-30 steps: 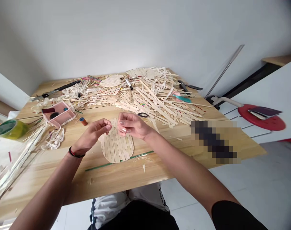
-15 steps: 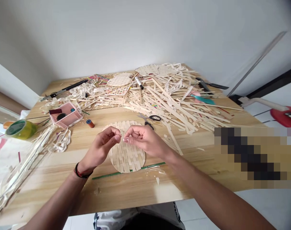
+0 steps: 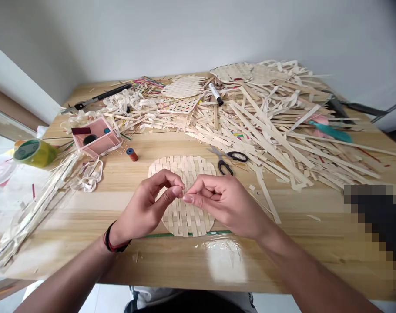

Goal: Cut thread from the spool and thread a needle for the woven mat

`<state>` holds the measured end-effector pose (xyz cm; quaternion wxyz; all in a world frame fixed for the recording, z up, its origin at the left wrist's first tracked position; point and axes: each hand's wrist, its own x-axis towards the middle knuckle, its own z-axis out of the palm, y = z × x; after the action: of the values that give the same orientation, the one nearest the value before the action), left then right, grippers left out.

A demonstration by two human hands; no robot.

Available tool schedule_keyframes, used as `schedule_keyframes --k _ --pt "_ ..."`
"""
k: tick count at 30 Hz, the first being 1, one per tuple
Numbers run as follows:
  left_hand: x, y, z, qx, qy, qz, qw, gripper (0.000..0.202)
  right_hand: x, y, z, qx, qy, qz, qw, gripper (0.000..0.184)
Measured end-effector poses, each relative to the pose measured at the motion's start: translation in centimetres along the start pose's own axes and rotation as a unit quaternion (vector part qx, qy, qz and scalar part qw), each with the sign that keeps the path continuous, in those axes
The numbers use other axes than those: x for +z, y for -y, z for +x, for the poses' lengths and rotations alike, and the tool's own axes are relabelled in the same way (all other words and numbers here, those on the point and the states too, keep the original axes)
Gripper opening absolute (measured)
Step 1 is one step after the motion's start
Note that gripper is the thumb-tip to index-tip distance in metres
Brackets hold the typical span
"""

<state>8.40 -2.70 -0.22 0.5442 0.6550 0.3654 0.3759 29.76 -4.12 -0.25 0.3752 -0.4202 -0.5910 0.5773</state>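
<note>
Two hands met above the middle of the desk (image 3: pixel 135 269), the left hand (image 3: pixel 152 202) and the right hand (image 3: pixel 226 202) nearly tip to tip. On each, the fingers (image 3: pixel 176 191) were pinched together against the thumb; whether anything fine was caught between them could not be told. Below lay the woven mat (image 3: pixel 188 221), flat, rounded in outline and partly hidden by both hands. A green strip (image 3: pixel 157 235) ran along its near edge. Just beyond the mat, to the right, were black-handled scissors (image 3: pixel 220 156); to the left stood an orange spool (image 3: pixel 132 154) with a blue top. Farther left were a pink box (image 3: pixel 102 143) and a yellow tape roll (image 3: pixel 43 155), with a bundle of pale strips (image 3: pixel 44 195) nearer the person. Across the far part spread a heap of loose strips (image 3: pixel 270 130), on which a marker (image 3: pixel 216 94) rested.
</note>
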Motion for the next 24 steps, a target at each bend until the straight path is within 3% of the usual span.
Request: schedule_keyframes --k 8,24 --pt "0.23 0.08 -0.39 0.086 -0.031 0.117 0.989 0.015 -0.27 0.68 -0.47 0.014 0.033 0.037 0.999 0.035" --pt "0.79 -0.71 -0.42 0.141 -0.016 0.164 0.976 0.009 -0.14 0.64 -0.04 0.051 0.100 0.106 0.988 0.039"
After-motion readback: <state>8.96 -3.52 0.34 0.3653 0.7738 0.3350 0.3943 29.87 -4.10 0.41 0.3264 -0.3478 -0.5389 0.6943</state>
